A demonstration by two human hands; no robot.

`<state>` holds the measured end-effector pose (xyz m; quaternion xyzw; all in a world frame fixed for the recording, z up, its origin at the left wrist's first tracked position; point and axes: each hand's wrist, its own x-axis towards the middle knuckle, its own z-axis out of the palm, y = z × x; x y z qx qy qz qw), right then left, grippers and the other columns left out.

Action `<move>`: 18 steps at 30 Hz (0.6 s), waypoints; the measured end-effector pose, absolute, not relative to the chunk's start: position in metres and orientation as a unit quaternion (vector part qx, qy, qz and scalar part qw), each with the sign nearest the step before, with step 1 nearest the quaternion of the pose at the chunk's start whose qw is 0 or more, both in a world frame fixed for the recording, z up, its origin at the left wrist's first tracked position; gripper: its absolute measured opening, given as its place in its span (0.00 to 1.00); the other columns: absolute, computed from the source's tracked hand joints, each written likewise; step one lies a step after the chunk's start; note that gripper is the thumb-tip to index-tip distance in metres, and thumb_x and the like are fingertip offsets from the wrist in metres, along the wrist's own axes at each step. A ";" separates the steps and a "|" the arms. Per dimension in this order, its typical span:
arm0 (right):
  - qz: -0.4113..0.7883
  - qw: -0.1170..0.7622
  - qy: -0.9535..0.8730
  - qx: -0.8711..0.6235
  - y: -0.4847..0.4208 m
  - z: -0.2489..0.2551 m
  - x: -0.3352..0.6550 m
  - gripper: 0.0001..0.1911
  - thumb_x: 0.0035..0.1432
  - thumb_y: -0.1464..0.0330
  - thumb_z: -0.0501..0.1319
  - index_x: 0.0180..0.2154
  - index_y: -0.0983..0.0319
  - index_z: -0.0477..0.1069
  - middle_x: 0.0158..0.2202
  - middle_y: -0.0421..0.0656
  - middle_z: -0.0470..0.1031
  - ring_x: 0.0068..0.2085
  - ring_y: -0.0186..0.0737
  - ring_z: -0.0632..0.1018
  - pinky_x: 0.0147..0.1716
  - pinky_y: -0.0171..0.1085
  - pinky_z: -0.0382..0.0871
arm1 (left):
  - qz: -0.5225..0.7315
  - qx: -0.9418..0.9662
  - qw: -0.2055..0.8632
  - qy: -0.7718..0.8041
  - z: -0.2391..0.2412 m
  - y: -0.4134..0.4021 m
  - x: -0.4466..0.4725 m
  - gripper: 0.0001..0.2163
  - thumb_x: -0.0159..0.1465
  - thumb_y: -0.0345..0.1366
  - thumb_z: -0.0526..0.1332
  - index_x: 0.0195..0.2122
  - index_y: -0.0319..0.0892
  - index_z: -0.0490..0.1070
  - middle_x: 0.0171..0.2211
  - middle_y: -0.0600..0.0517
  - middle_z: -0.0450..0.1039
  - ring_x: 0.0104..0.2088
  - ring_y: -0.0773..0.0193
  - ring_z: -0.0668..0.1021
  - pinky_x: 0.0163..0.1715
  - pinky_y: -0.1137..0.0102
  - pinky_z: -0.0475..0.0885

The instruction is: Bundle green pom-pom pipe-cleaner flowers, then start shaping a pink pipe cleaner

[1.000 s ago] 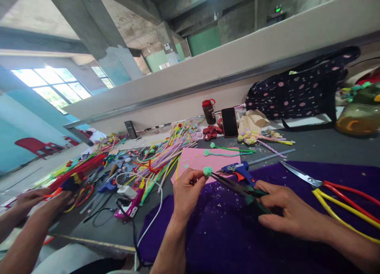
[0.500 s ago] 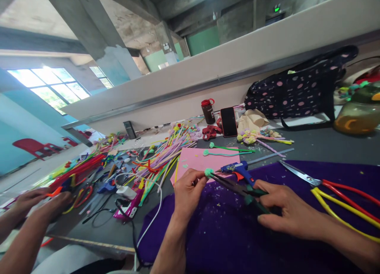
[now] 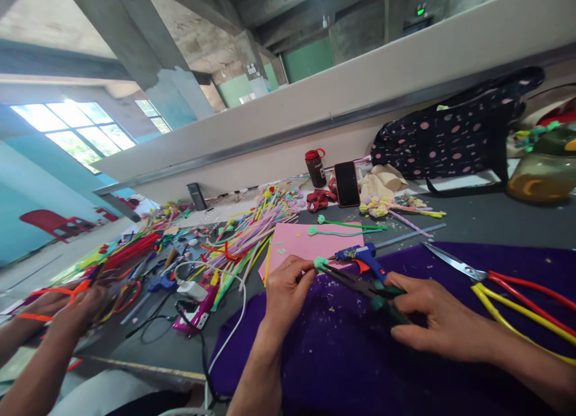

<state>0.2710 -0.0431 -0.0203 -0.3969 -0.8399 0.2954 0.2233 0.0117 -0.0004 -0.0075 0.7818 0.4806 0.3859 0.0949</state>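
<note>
Between the fingertips of my left hand [image 3: 290,287] is a small mint-green fuzzy flower head [image 3: 320,263], pinched at its near side. My right hand [image 3: 427,311] is closed round the dark green handles of long-nose pliers [image 3: 355,280], whose tips touch the same flower head. Both hands are above a purple cloth [image 3: 333,356] sprinkled with small fuzz scraps. Just behind the pliers a blue glue gun [image 3: 360,256] rests on the edge of a pink sheet [image 3: 292,239]. Two green-stemmed pieces [image 3: 346,233] lie across that sheet.
Large scissors [image 3: 479,276] with red and yellow handles lie at right. A heap of coloured pipe cleaners [image 3: 258,224], a pink power strip [image 3: 195,314] and white cable are left of the sheet. A phone [image 3: 347,185] stands behind. A co-worker's hands [image 3: 76,308] hold orange pieces at far left.
The flower head, with my left fingertips and the plier tips, has shifted slightly to the right. At far left, the co-worker's hands have moved and more orange strip shows between them.
</note>
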 end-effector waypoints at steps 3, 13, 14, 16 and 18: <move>0.287 0.220 -0.841 -0.403 -0.044 -0.021 0.270 0.10 0.47 0.69 0.58 0.18 0.64 0.61 0.30 0.40 0.64 0.29 0.33 0.68 0.29 0.32 0.60 | 0.381 0.781 0.092 0.486 -0.009 -0.001 0.013 0.06 0.57 0.31 0.57 0.31 0.42 0.73 0.25 0.53 0.70 0.26 0.69 0.71 0.26 0.75 0.64; 0.267 0.222 -0.859 -0.376 -0.044 -0.029 0.268 0.06 0.49 0.71 0.56 0.22 0.63 0.62 0.32 0.41 0.64 0.29 0.32 0.68 0.28 0.33 0.60 | 0.363 0.783 0.097 0.495 -0.008 -0.001 0.015 0.06 0.57 0.32 0.56 0.30 0.41 0.73 0.25 0.53 0.69 0.25 0.70 0.70 0.26 0.75 0.62; 0.267 0.222 -0.860 -0.374 -0.044 -0.029 0.268 0.06 0.49 0.71 0.56 0.22 0.63 0.63 0.32 0.41 0.64 0.29 0.32 0.68 0.28 0.33 0.60 | 0.360 0.784 0.099 0.496 -0.008 -0.001 0.015 0.06 0.57 0.32 0.56 0.30 0.41 0.73 0.25 0.53 0.69 0.25 0.70 0.69 0.26 0.75 0.62; 0.266 0.219 -0.861 -0.373 -0.045 -0.028 0.268 0.06 0.50 0.71 0.56 0.22 0.63 0.63 0.32 0.41 0.64 0.30 0.33 0.68 0.28 0.33 0.60 | 0.353 0.785 0.103 0.499 -0.008 -0.001 0.014 0.06 0.58 0.32 0.56 0.31 0.41 0.73 0.25 0.53 0.69 0.26 0.69 0.69 0.26 0.74 0.62; 0.275 0.211 -0.861 -0.371 -0.045 -0.026 0.269 0.07 0.51 0.71 0.56 0.22 0.63 0.62 0.32 0.41 0.64 0.30 0.33 0.68 0.28 0.33 0.60 | 0.348 0.785 0.105 0.501 -0.009 -0.001 0.014 0.07 0.58 0.32 0.55 0.31 0.41 0.73 0.25 0.53 0.68 0.26 0.69 0.69 0.26 0.74 0.62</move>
